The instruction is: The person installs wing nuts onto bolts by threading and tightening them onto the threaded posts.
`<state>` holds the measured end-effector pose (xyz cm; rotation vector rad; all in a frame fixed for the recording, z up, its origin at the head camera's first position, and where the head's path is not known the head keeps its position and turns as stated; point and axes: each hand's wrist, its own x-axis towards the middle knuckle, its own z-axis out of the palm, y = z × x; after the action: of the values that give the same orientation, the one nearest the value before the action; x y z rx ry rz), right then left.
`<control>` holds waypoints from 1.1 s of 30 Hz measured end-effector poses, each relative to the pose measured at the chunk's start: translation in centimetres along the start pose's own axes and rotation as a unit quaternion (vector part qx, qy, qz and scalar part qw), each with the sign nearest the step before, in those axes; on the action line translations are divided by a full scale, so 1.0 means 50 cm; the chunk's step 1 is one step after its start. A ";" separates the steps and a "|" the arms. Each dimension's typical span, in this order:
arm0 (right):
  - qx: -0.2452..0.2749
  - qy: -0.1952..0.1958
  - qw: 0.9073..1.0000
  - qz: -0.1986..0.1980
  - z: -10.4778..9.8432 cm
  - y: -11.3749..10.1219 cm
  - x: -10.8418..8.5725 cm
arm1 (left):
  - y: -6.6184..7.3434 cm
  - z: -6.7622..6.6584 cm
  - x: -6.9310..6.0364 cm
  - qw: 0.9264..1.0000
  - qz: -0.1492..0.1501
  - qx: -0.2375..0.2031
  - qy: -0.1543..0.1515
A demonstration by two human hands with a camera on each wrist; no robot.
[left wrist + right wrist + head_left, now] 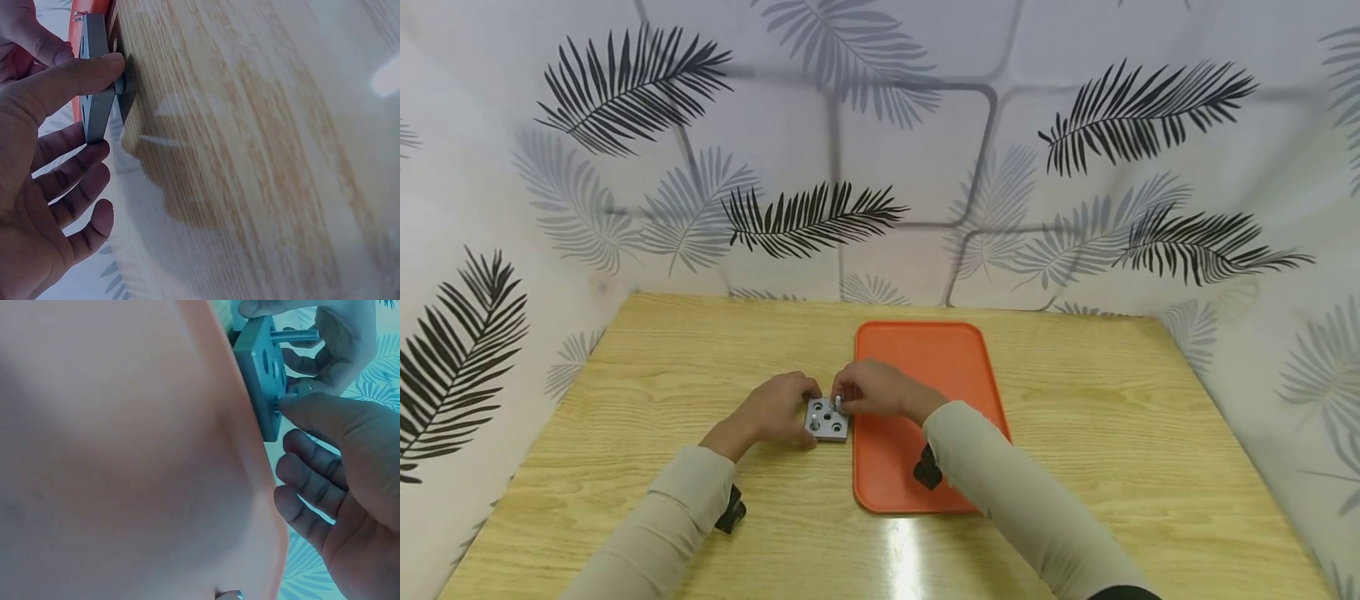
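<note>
A square grey metal plate [827, 431] with several round holes lies on the table, against the tray's left edge. One pin [814, 422] stands upright near its front left corner; in the right wrist view this pin [297, 335] sticks out from the plate [255, 369]. My left hand [781, 410] grips the plate from the left, its thumb [94, 70] on the near edge and fingers at the far side. My right hand [876, 388] pinches a second small pin [838, 402] at the plate's back right hole, partly hidden by the thumb [312, 411].
An orange-red tray [925, 358] lies right of the plate, under my right forearm. A small shiny metal piece [231, 594] lies in it in the right wrist view. The wooden table [700, 333] meets a leaf-patterned backdrop [895, 250] behind and at both sides.
</note>
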<state>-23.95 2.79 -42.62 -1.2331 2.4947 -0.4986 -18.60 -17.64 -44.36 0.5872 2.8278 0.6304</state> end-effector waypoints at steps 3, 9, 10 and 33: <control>0.019 -0.004 1.000 0.009 -0.001 0.002 -0.004 | 0.000 -0.001 0.001 1.000 0.001 0.002 -0.001; 0.096 0.016 0.995 0.008 -0.013 0.019 -0.007 | -0.002 0.001 0.000 1.000 0.010 0.007 0.001; 0.093 0.022 0.995 0.001 -0.014 0.021 -0.006 | -0.003 0.002 0.000 1.000 0.010 0.007 0.001; 0.013 0.003 1.000 0.015 -0.004 0.003 0.004 | 0.004 -0.005 0.004 1.000 0.000 0.003 -0.004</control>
<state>-24.26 2.74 -42.52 -1.1842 2.5008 -0.5263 -18.76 -17.50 -44.08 0.5895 2.8236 0.6174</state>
